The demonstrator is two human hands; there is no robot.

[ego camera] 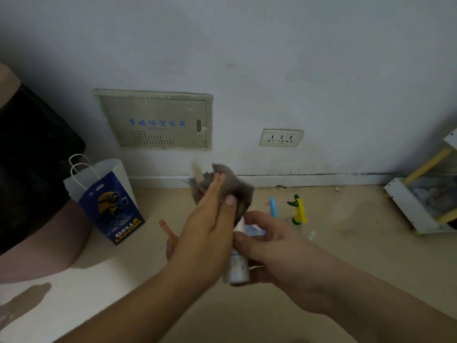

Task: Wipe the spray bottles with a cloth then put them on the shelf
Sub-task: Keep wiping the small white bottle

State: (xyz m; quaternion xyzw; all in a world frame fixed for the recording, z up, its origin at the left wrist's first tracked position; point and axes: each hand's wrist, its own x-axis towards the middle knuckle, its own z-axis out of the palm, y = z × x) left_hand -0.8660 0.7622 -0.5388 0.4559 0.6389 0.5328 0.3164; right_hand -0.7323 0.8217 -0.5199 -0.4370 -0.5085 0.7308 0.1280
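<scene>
Underfoot, a beige floor [346, 243] running up to a scuffed grey-white wall [272, 58] with a pale baseboard [321, 180]. Set into that wall, a recessed panel [153, 120] with blue characters and, to its right, a socket plate [281, 137]. Against the wall at left, a white and blue paper bag [108, 201] standing upright beside a bare leg [37, 243]. At the right edge, a white shelf [408, 206] with yellow bars. On the floor beyond the hands, well apart from the shelf, a blue spray bottle [272, 206] and a yellow and green spray bottle [300, 209] near each other. Behind the left wrist, an orange nozzle [165, 227] poking up, body hidden.

Mid-frame, above the floor, a white spray bottle [238, 268] held roughly upright, blurred. Gripped by the right hand [272, 246], fingers and thumb curled round its upper body. Top covered by a grey cloth [232, 184], bunched and pressed there by the left hand [210, 226], thumb pinching the cloth from the front, fingers fairly straight behind it. Both forearms reaching in from the bottom edge, left from lower left, right from lower right, meeting at the bottle.
</scene>
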